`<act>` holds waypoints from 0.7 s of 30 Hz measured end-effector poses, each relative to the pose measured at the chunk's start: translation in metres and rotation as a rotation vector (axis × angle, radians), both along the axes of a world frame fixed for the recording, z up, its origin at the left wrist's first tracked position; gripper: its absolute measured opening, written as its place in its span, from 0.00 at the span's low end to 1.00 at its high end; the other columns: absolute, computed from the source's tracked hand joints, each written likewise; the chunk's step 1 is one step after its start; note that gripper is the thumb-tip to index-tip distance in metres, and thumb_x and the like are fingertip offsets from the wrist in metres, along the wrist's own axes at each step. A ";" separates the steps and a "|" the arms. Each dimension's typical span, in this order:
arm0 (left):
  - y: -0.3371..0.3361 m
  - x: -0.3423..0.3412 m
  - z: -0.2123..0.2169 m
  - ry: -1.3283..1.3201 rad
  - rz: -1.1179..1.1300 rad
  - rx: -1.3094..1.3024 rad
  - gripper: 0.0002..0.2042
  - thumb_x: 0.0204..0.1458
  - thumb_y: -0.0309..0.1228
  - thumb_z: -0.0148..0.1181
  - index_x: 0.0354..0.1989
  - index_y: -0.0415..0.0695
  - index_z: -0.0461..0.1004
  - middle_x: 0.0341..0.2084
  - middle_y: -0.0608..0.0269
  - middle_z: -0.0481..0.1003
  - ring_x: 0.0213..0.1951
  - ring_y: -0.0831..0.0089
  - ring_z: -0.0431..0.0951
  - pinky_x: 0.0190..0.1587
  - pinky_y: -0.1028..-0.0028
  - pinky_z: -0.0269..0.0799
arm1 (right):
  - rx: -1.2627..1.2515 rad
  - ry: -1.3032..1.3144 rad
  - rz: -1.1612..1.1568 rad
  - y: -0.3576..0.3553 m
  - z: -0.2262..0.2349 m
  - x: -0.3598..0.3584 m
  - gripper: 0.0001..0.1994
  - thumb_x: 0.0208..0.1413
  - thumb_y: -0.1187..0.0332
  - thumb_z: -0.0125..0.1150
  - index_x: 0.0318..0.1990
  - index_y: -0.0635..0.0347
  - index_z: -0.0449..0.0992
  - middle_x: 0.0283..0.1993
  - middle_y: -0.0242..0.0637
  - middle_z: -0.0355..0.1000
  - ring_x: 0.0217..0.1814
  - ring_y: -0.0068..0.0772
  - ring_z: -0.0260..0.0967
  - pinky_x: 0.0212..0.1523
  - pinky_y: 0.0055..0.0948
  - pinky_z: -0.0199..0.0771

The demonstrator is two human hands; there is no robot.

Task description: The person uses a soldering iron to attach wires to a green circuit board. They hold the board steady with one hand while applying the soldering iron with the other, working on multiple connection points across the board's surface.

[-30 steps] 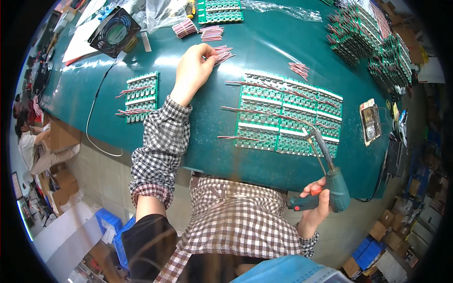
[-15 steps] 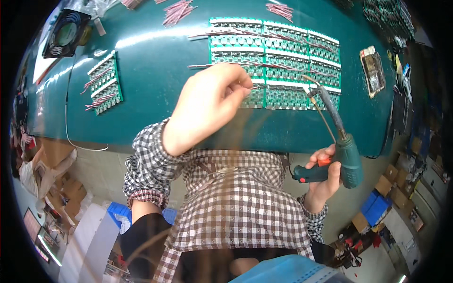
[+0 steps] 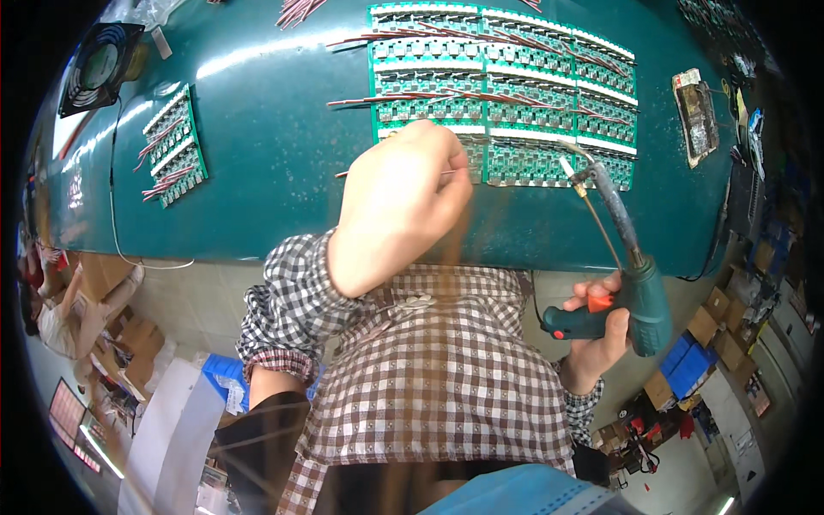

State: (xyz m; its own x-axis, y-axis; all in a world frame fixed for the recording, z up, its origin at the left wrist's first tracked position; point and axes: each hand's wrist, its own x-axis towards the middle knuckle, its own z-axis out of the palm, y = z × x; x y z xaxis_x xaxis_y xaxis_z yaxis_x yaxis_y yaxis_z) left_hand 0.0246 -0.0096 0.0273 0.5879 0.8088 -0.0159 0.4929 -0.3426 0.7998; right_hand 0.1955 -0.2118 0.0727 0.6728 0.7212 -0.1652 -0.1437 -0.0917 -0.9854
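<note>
My left hand [image 3: 396,202] is raised close to the camera with its fingers pinched on a thin red-tipped wire [image 3: 446,173] near the lower left corner of a large panel of green circuit boards [image 3: 515,103]. Several wires lie across that panel. My right hand [image 3: 592,330] grips a green pistol-shaped soldering iron [image 3: 631,275] by its handle. The iron's long tip [image 3: 571,167] points at the panel's lower edge, just right of my left hand.
The green table [image 3: 266,154] also carries a smaller set of circuit boards with wires [image 3: 174,146] at the left, a black fan [image 3: 99,56] at the far left, loose wires [image 3: 296,13] at the top and a sponge tray [image 3: 697,116] at the right. Boxes and crates stand on the floor.
My left hand came back from the far wire pile to the near edge of the board panel, holding a wire. The soldering iron has risen, and its tip is now over the boards.
</note>
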 end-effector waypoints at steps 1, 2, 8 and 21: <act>-0.001 0.001 -0.003 0.036 0.019 0.031 0.02 0.44 0.24 0.59 0.26 0.42 0.72 0.23 0.62 0.72 0.25 0.68 0.74 0.30 0.70 0.69 | -0.005 -0.008 0.021 0.000 0.001 0.000 0.22 0.55 0.58 0.60 0.45 0.73 0.69 0.37 0.46 0.71 0.38 0.42 0.75 0.32 0.33 0.83; -0.001 0.002 -0.007 0.069 0.034 0.061 0.02 0.44 0.24 0.59 0.26 0.42 0.72 0.23 0.62 0.72 0.26 0.67 0.74 0.30 0.70 0.69 | -0.017 -0.014 0.018 -0.001 0.002 -0.001 0.22 0.55 0.58 0.60 0.45 0.73 0.69 0.38 0.47 0.71 0.39 0.42 0.76 0.33 0.34 0.83; -0.001 0.007 -0.011 0.077 0.046 0.173 0.03 0.42 0.23 0.60 0.24 0.43 0.71 0.21 0.63 0.71 0.25 0.65 0.73 0.30 0.68 0.69 | -0.061 -0.009 0.017 -0.001 0.003 -0.004 0.23 0.54 0.60 0.61 0.47 0.75 0.69 0.40 0.48 0.72 0.41 0.46 0.76 0.36 0.35 0.83; 0.007 0.009 -0.019 -0.080 0.001 0.182 0.06 0.38 0.22 0.61 0.22 0.43 0.69 0.19 0.64 0.68 0.22 0.66 0.69 0.28 0.69 0.64 | -0.191 -0.104 0.090 0.004 0.007 -0.010 0.23 0.55 0.56 0.60 0.45 0.73 0.69 0.36 0.45 0.70 0.37 0.40 0.74 0.31 0.33 0.82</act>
State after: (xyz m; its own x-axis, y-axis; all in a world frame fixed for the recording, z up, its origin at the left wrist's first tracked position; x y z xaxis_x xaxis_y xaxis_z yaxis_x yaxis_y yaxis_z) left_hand 0.0335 -0.0028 0.0086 0.5809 0.7943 0.1779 0.4302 -0.4852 0.7613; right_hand 0.1855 -0.2079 0.0793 0.6275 0.7414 -0.2377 -0.0252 -0.2857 -0.9580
